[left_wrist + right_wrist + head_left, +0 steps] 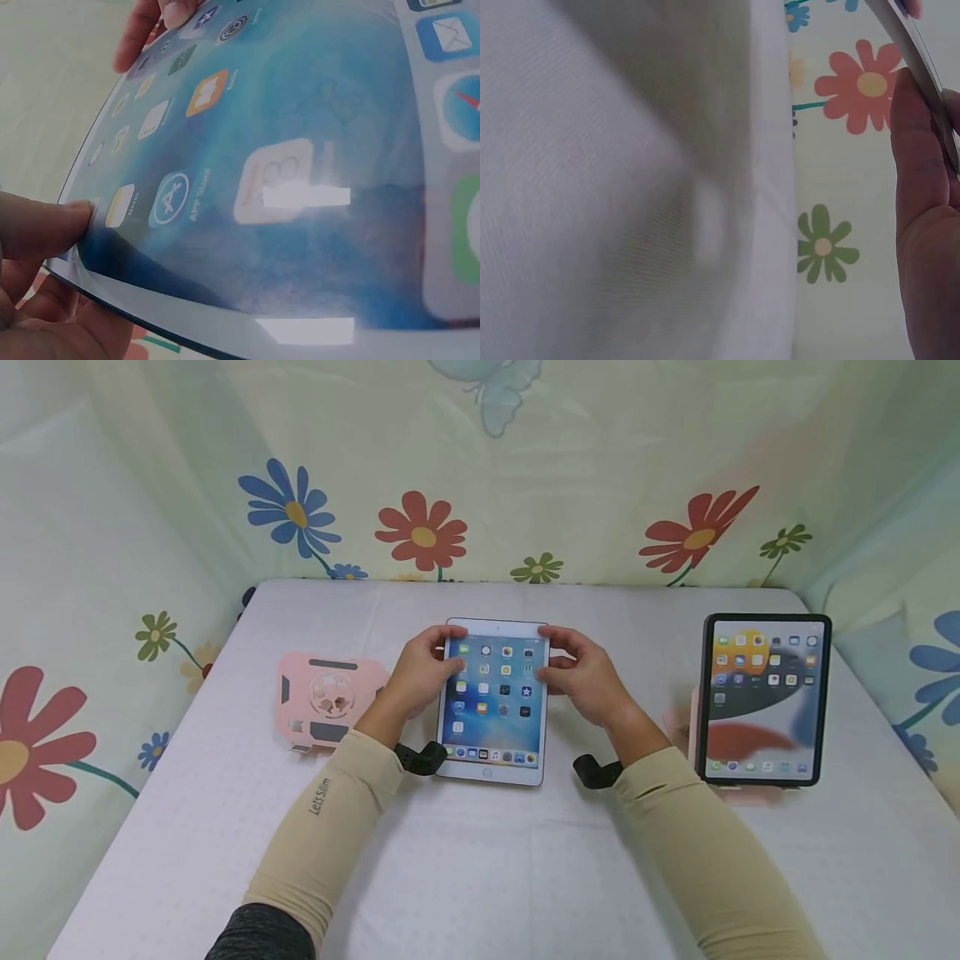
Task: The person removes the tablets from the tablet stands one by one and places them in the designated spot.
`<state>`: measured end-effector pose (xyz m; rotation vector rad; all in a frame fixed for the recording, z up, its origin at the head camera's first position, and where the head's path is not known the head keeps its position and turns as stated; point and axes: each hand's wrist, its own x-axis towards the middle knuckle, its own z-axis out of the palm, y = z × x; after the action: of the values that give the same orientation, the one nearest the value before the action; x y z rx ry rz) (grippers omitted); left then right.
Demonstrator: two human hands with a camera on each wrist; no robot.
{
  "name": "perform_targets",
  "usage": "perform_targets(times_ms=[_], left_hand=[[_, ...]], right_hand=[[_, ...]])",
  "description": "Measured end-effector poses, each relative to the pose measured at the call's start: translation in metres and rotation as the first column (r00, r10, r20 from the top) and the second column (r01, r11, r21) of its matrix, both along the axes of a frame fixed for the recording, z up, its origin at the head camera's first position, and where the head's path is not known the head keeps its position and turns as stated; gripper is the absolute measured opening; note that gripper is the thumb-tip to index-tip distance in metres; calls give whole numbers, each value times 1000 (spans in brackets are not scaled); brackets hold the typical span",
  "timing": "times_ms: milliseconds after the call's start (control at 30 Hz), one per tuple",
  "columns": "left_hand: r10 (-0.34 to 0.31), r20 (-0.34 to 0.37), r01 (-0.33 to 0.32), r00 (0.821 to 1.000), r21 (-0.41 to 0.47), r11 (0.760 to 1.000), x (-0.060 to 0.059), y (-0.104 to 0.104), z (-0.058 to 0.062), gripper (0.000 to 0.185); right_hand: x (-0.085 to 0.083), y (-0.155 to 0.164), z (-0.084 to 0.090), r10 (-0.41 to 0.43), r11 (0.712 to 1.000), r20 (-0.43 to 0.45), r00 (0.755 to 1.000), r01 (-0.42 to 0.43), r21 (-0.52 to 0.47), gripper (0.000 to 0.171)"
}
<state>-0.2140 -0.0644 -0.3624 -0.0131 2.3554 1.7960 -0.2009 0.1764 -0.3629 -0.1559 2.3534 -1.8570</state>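
A white-framed tablet (pixel 492 710) with a lit home screen of app icons is upright in the middle of the head view. My left hand (pixel 422 670) grips its left edge near the top, thumb on the front. On the opposite edge my right hand (pixel 591 678) pinches it, also thumb in front. Close up in the left wrist view, the left thumb (pixel 45 225) presses the tablet's border while the fingers curl behind it. The right wrist view catches the tablet's thin edge (pixel 922 71) within the right hand (pixel 926 187).
To the left sits a pink stand (pixel 296 693) with dark pads and a round cut-out. At right a larger black-framed tablet (pixel 765 693) leans on another pink stand (pixel 750 796). A white cloth (pixel 480 877) covers the table; a flower-print curtain (pixel 585 468) hangs behind.
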Motion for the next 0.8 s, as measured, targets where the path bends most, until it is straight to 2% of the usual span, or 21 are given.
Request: perform_targets(times_ms=[300,800], left_hand=[[18,4,-18,1000,8,1000,-3,1,-11,37],[11,45,-13,999,45,999,-3,-2,-22,39]], right_hand=[[-3,-2,-11,0,1000,9,1000,0,-5,56],[-4,-1,-24,-1,1000,38,999,1,0,59]])
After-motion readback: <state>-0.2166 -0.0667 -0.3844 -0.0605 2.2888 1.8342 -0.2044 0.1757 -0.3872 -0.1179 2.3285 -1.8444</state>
